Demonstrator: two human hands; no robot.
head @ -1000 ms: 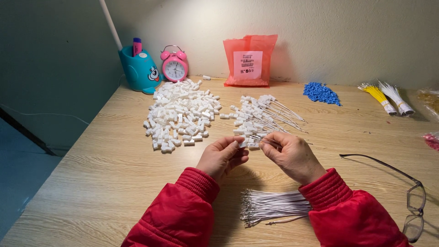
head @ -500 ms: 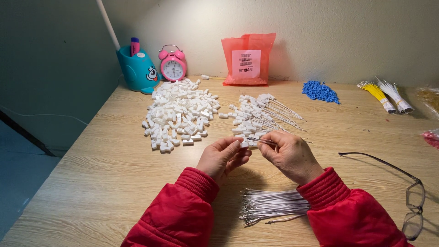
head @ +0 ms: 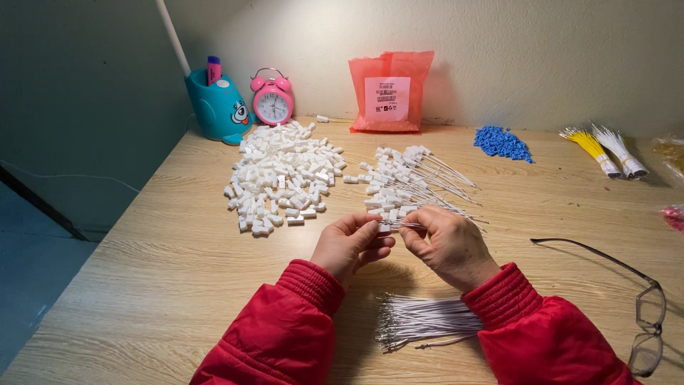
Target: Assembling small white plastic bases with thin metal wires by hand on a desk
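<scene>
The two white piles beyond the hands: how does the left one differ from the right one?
The left pile is bare white plastic blocks, while the right pile has blocks with thin white wires trailing out to the right. The left pile is larger and denser; the right pile is smaller and more spread out. The right pile lies nearer the left hand and right hand. Both rest on the wooden table.

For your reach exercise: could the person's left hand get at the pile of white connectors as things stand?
Probably yes: the left hand is just short of the pile of white connectors, with bare table between.
</scene>
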